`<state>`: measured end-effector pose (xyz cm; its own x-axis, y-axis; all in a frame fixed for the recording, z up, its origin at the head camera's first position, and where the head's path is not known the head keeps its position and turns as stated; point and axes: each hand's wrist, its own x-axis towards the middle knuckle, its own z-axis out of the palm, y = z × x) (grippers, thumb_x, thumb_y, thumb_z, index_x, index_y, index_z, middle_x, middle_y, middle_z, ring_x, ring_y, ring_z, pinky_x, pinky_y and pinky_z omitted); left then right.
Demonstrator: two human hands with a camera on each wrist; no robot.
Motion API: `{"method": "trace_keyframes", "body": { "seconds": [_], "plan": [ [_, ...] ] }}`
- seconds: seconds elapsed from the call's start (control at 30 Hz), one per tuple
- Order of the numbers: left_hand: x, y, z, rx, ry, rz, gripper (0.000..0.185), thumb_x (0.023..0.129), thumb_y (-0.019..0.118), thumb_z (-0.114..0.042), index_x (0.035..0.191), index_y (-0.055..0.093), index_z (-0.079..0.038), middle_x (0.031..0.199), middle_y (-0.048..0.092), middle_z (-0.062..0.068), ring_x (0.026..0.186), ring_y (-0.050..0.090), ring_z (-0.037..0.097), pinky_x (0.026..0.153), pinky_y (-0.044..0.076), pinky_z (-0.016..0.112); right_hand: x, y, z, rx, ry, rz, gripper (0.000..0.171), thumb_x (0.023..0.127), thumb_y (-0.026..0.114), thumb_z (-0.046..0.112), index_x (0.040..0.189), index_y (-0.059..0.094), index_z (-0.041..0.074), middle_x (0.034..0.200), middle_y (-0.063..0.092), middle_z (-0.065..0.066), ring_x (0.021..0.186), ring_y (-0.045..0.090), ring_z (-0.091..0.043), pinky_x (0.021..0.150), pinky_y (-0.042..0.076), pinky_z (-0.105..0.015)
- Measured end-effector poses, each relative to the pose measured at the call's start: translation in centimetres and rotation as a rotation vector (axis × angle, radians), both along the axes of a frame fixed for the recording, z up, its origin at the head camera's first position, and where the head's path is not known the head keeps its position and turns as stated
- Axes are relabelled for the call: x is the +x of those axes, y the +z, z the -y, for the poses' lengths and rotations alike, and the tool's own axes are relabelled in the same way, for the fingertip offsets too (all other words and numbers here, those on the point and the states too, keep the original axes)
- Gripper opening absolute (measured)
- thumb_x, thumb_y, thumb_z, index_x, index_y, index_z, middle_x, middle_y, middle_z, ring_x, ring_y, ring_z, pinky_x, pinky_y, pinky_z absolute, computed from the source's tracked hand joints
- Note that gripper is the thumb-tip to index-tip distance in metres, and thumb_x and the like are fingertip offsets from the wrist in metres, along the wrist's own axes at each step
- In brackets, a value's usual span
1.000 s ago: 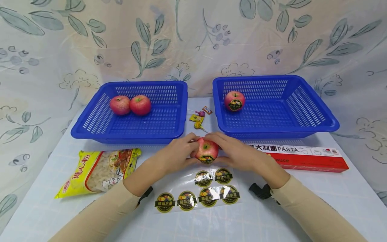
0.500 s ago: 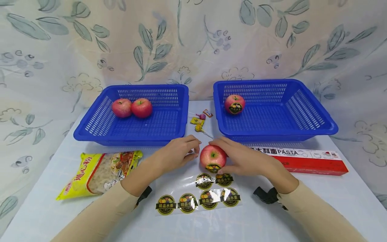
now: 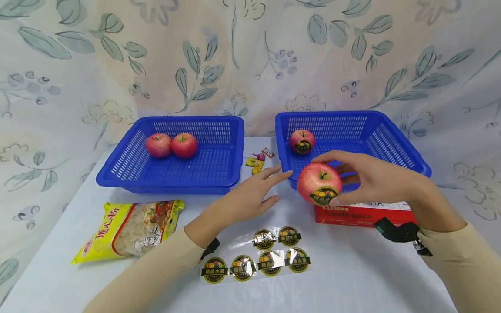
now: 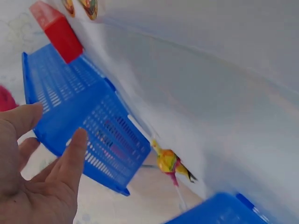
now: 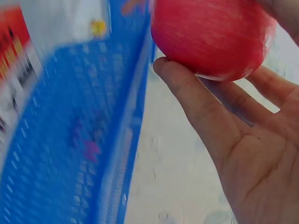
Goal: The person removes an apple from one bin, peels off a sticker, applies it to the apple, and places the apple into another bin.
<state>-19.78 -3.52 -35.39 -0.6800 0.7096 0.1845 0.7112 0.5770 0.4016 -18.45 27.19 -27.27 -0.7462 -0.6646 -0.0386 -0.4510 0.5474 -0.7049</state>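
My right hand (image 3: 372, 178) holds a red apple (image 3: 318, 182) between thumb and fingers, raised near the front edge of the right blue basket (image 3: 391, 167). A black and gold round sticker (image 3: 324, 196) is on the apple's near side. In the right wrist view the fingertips press the apple (image 5: 210, 37) from below. My left hand (image 3: 252, 191) reaches over the table with fingers extended, holding nothing; the left wrist view shows its palm (image 4: 42, 196) bare. Below it lies a clear sheet of round stickers (image 3: 254, 256). Another stickered apple (image 3: 302, 141) sits in the right basket.
The left blue basket (image 3: 211, 174) holds two apples (image 3: 184, 145) with no visible stickers. A yellow food bag (image 3: 129, 230) lies at the left. A red pasta box (image 3: 352, 216) lies before the right basket. Several small candies (image 3: 255, 163) lie between the baskets.
The left hand has let go of the apple and its fingers have straightened. My right hand has lifted the apple and carried it right, toward the right basket.
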Motion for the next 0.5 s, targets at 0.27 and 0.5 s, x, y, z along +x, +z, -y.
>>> {"method": "trace_keyframes", "body": {
  "seconds": [0.27, 0.5],
  "plan": [
    [-0.4, -0.2, -0.3, 0.019, 0.038, 0.035, 0.056, 0.102, 0.064, -0.021, 0.156, 0.046, -0.022, 0.170, 0.023, 0.011, 0.149, 0.039, 0.032, 0.108, 0.050, 0.046, -7.2, 2.0, -2.3, 0.004, -0.047, -0.060, 0.077, 0.080, 0.089, 0.010, 0.145, 0.050, 0.020, 0.141, 0.050, 0.002, 0.123, 0.062, -0.027, 0.092, 0.058, -0.031],
    [-0.6, 0.1, -0.7, 0.001, 0.006, 0.059, 0.057, 0.103, 0.062, -0.020, 0.157, 0.044, -0.022, 0.171, 0.021, 0.009, 0.146, 0.043, 0.033, 0.107, 0.050, 0.044, -12.7, 1.1, -4.6, 0.092, -0.096, 0.010, 0.075, 0.084, 0.086, 0.013, 0.148, 0.046, 0.017, 0.147, 0.048, -0.002, 0.134, 0.053, -0.028, 0.103, 0.053, -0.035]
  ]
}}
